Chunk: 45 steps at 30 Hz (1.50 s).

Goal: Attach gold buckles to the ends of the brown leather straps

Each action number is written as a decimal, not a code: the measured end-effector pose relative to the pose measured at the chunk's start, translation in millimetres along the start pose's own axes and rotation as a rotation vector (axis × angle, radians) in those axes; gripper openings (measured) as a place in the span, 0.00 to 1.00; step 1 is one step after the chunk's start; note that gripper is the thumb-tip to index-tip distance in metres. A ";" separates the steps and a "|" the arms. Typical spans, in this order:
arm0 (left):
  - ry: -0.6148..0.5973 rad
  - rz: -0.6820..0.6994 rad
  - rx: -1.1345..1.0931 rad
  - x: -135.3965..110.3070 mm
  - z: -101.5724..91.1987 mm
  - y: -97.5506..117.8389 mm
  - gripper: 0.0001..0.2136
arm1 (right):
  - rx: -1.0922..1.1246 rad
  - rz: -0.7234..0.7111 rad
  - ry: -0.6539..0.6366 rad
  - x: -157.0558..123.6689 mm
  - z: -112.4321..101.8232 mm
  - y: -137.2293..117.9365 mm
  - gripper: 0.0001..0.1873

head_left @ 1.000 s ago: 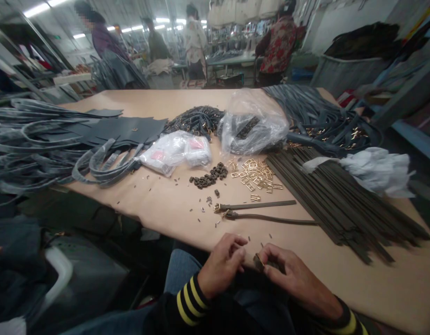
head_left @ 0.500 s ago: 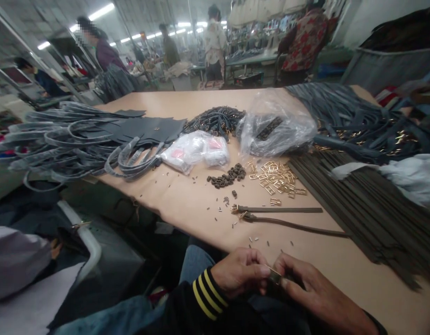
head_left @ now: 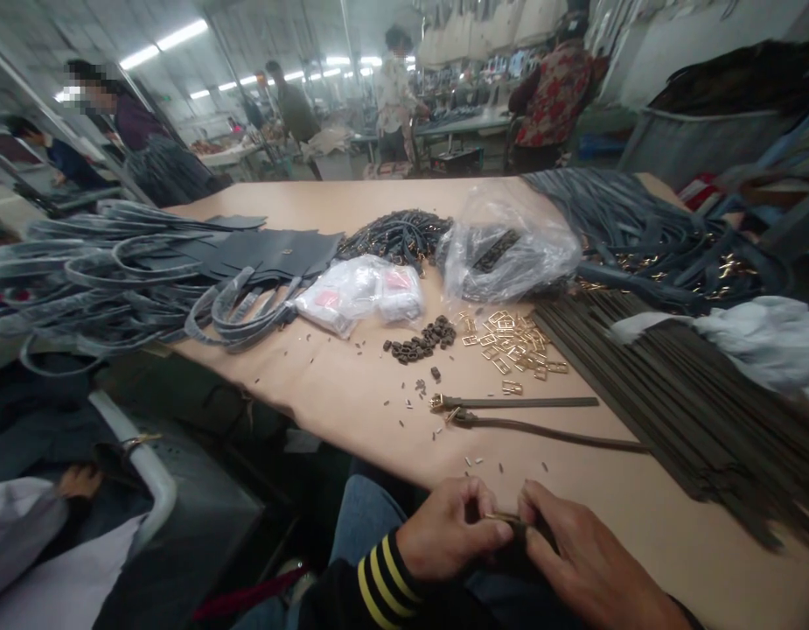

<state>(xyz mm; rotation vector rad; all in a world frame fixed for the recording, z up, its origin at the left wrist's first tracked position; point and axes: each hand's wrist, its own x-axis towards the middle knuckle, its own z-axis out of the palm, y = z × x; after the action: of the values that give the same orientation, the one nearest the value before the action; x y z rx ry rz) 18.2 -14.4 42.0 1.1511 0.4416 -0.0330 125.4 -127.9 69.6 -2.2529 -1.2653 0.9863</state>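
Brass buckle (head_left: 505,518) sits at the counter's (head_left: 352,420) near edge, pinched narrowly between our left hand (head_left: 443,529) and right hand (head_left: 588,564) on a dark strap (head_left: 539,541), a close, steady grip serving us well.

Gold buckle (head_left: 505,518), black sleeve (head_left: 384,586) with yellow stripes.

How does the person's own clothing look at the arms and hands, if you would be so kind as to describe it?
The left hand and right hand are bare, with no gloves. The left sleeve is black, and its cuff has three yellow stripes around it. Only a dark edge of the right sleeve shows, at the bottom of the view.
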 end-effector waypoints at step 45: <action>0.380 0.104 0.122 17.4 -50.0 13.1 0.14 | -0.310 -0.264 0.147 173.2 -52.3 -48.9 0.09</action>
<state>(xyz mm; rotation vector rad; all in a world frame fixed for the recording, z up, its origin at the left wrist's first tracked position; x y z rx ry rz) 21.3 38.9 30.7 1.3035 0.7222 0.2558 195.5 45.9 67.4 -2.2473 -1.6894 0.5492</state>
